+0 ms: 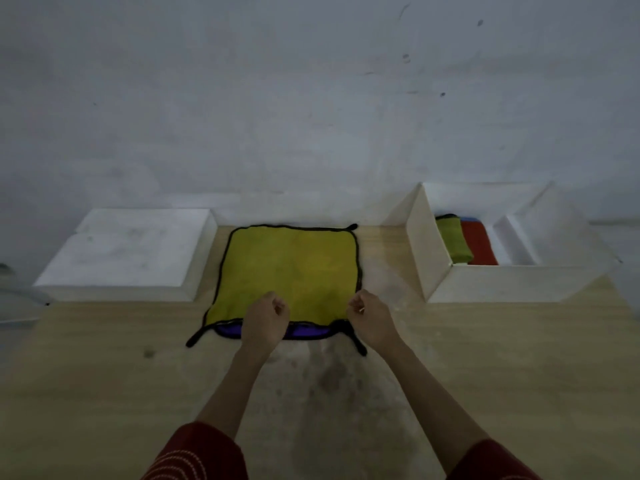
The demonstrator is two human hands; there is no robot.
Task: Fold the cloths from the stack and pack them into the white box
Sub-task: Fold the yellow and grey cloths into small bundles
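A yellow cloth (289, 271) with black trim lies flat on top of the stack in the middle of the table. A purple cloth (304, 332) peeks out beneath its near edge. My left hand (265, 320) and my right hand (372, 317) hover over that near edge, fingers curled into loose fists with no cloth lifted between them. The open white box (485, 282) stands at the right and holds a folded green cloth (453, 240), a folded red cloth (479, 244) and a sliver of blue behind them.
A closed white box or lid (128, 254) sits left of the stack. The wooden table (104, 375) runs up to a grey wall. Inside the open box, white cardboard inserts (516, 237) fill the right part. A glassy object (14, 299) shows at the far left edge.
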